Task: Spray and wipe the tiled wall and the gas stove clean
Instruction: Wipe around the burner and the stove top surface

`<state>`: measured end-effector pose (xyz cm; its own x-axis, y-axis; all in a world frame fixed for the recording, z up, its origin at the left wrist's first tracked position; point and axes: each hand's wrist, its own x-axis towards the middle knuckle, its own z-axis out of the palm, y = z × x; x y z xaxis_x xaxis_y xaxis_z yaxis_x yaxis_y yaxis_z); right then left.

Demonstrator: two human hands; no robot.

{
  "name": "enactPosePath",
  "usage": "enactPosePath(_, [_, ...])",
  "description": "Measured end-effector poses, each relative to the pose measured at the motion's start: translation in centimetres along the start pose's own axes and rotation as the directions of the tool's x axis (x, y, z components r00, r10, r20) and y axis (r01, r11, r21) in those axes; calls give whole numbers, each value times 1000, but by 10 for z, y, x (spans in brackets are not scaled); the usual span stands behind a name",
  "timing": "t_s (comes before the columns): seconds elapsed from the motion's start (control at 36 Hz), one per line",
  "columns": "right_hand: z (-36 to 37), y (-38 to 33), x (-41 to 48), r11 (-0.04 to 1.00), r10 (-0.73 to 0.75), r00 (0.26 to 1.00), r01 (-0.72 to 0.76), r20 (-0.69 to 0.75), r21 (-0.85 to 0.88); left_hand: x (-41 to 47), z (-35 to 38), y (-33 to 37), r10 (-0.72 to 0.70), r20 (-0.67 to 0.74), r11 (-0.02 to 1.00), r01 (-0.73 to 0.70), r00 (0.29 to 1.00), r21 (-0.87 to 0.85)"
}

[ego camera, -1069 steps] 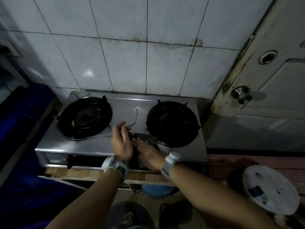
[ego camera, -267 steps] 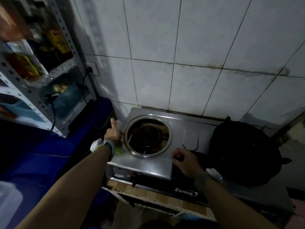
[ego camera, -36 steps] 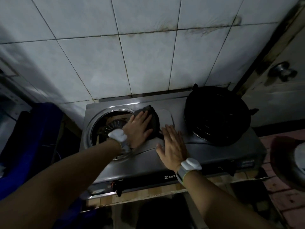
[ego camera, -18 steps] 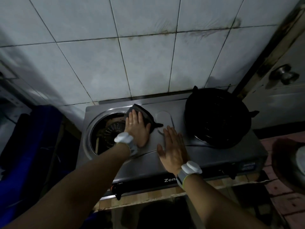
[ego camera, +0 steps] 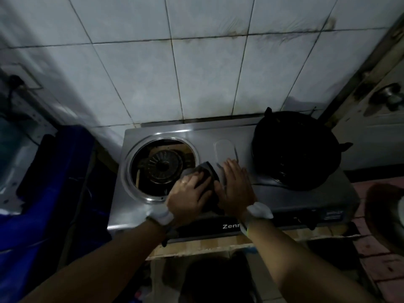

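Door knob (ego camera: pixel 390 96) far right; blue cover (ego camera: pixel 61 215) left; wall socket (ego camera: pixel 26 76) above it.

Your stove (ego camera: pixel 284 200) stands against the wall (ego camera: pixel 196 73) | burner (ego camera: pixel 162 166) left, grate (ego camera: pixel 295 149) right | cloth (ego camera: pixel 207 171) between them under your left hand (ego camera: pixel 188 197) | right hand (ego camera: pixel 236 186) just beside it

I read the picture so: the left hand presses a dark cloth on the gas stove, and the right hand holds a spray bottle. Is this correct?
Not quite. In the head view the right hand holds nothing; it lies flat on the gas stove beside the dark cloth. The left hand does press that cloth.
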<state>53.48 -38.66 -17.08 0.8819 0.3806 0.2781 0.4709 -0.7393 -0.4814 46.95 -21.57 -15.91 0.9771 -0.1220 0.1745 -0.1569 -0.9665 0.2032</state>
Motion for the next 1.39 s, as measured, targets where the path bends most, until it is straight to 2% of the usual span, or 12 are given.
enactPosePath(0.17, [-4,-1,0,999,28,991,-25,128,-23,-67,-22,-42,-8,-102,997,0,995,-81])
enactPosePath(0.28, [-6,-5,0,999,33,994,-34,105,6,-92,-39,-90,91,-151,976,-118,984,-181])
enactPosePath(0.36, [-6,-8,0,999,43,996,-45,83,25,-99,-45,-116,119,-175,973,-150,977,-177])
enactPosePath(0.53, [-4,-8,3,999,50,992,-50,117,-1,-107,-39,-94,-10,-296,994,-22,955,-104])
enactPosePath(0.64, [-6,-8,3,999,53,995,-53,86,0,-108,-28,-62,-96,-238,994,82,967,-71])
enactPosePath(0.75, [-6,-10,2,998,52,992,-50,112,-26,-117,-40,-82,-71,-195,997,68,978,-21])
enactPosePath(0.81, [-7,-10,3,997,59,990,-53,130,-48,-123,-45,-104,-134,-160,991,134,978,-13])
enactPosePath(0.94, [-6,-10,2,996,69,987,-58,144,-74,-116,-60,-159,-392,-99,920,390,915,-39])
enactPosePath(1.03, [-6,-9,1,996,67,987,-57,143,-73,-99,-60,-156,-486,-69,874,485,871,-32])
enactPosePath(1.11, [-6,-10,1,996,64,989,-54,135,-76,-98,-56,-140,-532,-111,846,531,839,-38])
enactPosePath(1.22, [-6,-10,0,997,48,995,-43,83,-66,-112,-55,-121,-416,-147,903,427,897,48])
enactPosePath(1.39, [-5,-10,0,997,63,993,-58,99,-54,-121,-51,-115,-290,-126,955,296,949,28])
